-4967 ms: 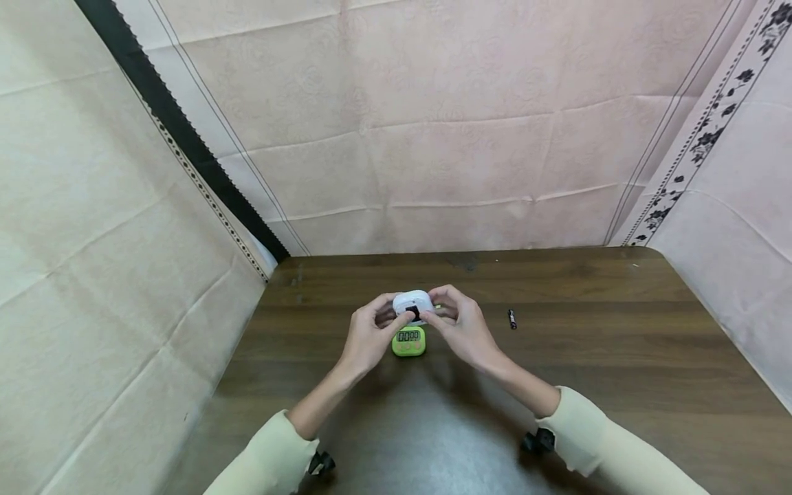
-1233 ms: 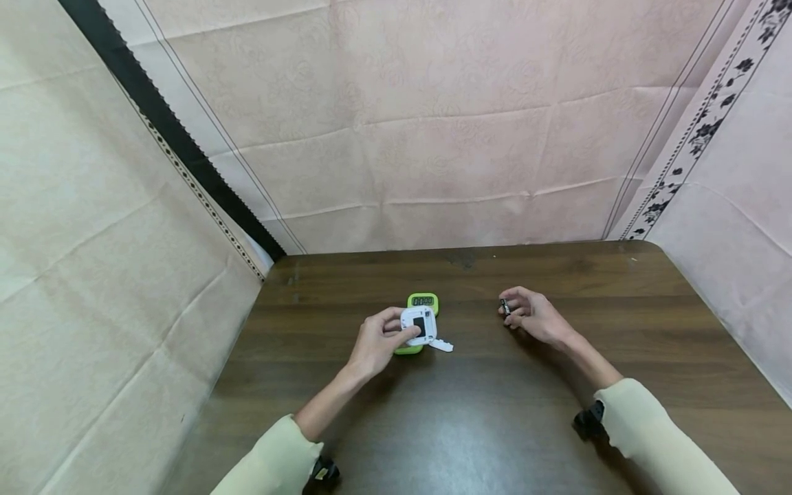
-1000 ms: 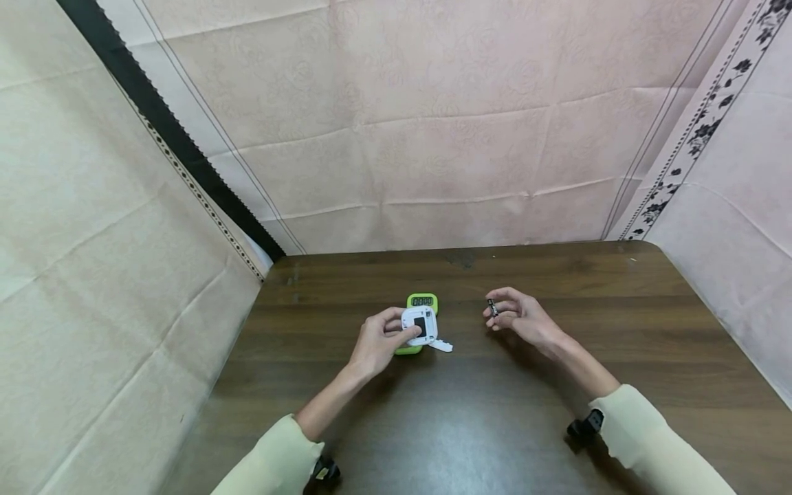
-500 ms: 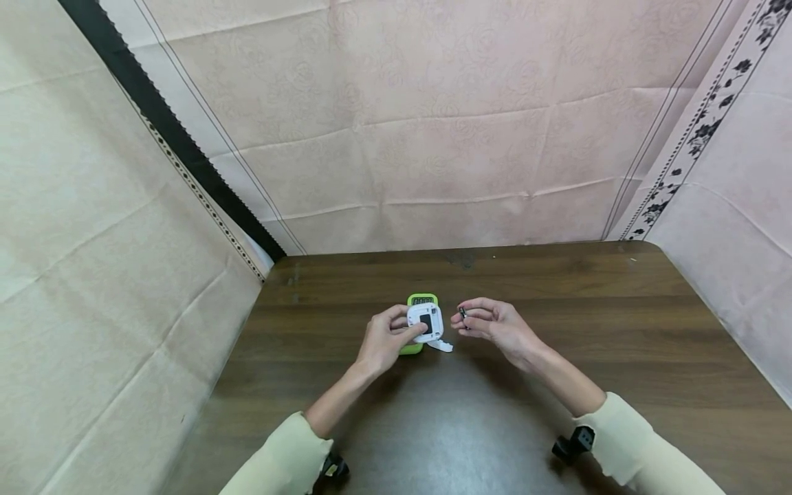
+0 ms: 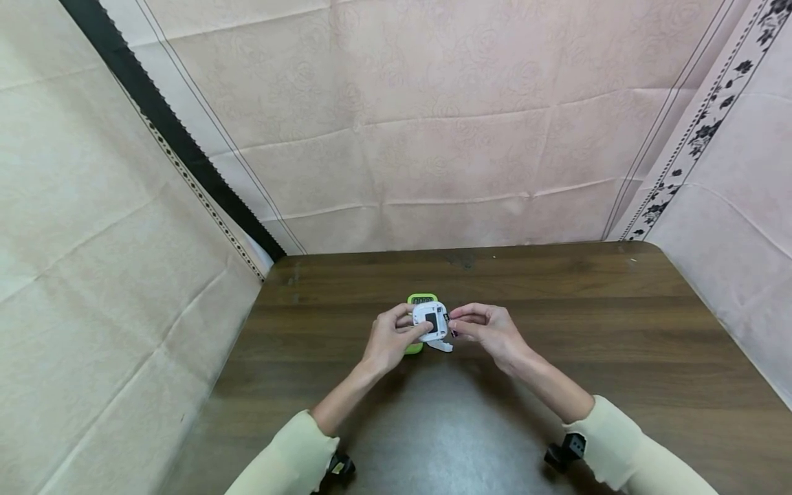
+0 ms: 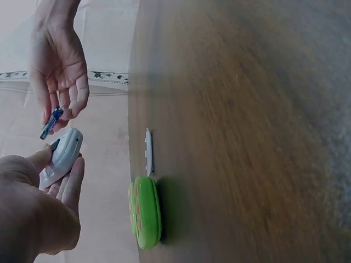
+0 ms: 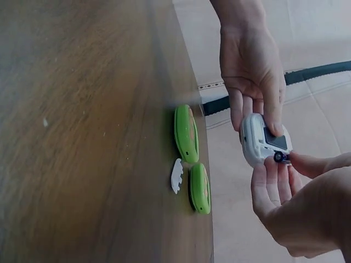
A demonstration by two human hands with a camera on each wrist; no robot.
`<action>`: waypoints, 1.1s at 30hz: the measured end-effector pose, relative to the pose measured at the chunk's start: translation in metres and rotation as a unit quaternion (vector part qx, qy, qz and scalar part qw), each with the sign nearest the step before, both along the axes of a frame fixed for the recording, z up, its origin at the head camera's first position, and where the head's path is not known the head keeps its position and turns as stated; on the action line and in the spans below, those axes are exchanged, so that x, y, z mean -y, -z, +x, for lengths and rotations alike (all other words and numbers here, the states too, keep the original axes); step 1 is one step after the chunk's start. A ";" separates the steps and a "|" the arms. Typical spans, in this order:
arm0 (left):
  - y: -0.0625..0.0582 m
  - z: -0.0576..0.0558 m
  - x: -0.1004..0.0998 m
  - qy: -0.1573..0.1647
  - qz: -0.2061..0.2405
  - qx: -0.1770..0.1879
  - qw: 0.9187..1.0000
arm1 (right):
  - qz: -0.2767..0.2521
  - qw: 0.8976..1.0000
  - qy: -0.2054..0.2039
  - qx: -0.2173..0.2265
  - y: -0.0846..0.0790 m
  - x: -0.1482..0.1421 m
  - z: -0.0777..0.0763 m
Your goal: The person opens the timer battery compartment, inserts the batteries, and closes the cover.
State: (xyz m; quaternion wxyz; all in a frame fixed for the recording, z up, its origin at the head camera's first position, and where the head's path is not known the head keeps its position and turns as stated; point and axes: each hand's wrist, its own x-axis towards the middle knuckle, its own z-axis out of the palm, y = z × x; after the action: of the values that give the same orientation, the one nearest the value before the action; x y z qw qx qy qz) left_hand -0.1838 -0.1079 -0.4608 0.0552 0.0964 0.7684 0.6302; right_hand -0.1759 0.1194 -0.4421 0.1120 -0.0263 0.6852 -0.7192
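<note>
My left hand (image 5: pixel 386 338) holds a white timer (image 5: pixel 436 311), thumb on the black square on its back. Small slots show along the edge of that back in the right wrist view. My right hand (image 5: pixel 495 335) pinches a small dark battery (image 6: pixel 52 123) between thumb and fingers, right beside the timer's edge. In the right wrist view the battery's end (image 7: pixel 281 157) is close against the timer's open compartment; whether it is inside, I cannot tell. A white battery cover (image 5: pixel 441 346) with notches along one side lies on the table below the hands.
Two green timers lie on the wooden table (image 5: pixel 346 289), the far one (image 5: pixel 423 298) and the near one (image 5: pixel 413 349), both partly hidden by the white timer and left hand in the head view. Pale cloth (image 5: pixel 445 137) hangs behind the table's far edge.
My right hand has picked the battery up off the table and carried it left to the white timer. The left hand has shifted slightly right; the cover now lies on the table.
</note>
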 end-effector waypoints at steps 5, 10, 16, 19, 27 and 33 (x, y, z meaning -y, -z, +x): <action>0.001 0.000 -0.002 -0.002 -0.001 -0.003 1.000 | 0.015 1.000 0.016 0.006 0.000 0.006 -0.001; 0.002 0.000 -0.005 -0.004 0.011 -0.003 1.000 | 0.017 0.999 0.028 0.016 0.003 0.012 -0.004; 0.002 0.003 -0.008 -0.009 0.047 0.039 0.998 | 0.020 1.000 0.016 0.018 0.005 0.014 -0.010; 0.004 0.004 -0.009 -0.008 0.073 0.063 0.995 | 0.033 0.999 0.001 0.011 0.007 0.012 -0.011; 0.009 0.001 -0.009 0.000 0.133 0.123 0.984 | 0.045 0.997 -0.018 -0.059 0.014 0.006 -0.011; 0.007 0.000 -0.008 0.006 0.145 0.141 0.979 | 0.110 0.972 -0.113 -0.172 0.015 -0.009 -0.014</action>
State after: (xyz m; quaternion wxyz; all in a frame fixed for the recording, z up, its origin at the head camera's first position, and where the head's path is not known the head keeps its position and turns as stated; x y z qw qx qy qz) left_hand -0.1836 -0.1001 -0.4679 0.1520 0.0179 0.6528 0.7419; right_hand -0.1900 0.1279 -0.4572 0.0750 -0.2139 0.7617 -0.6070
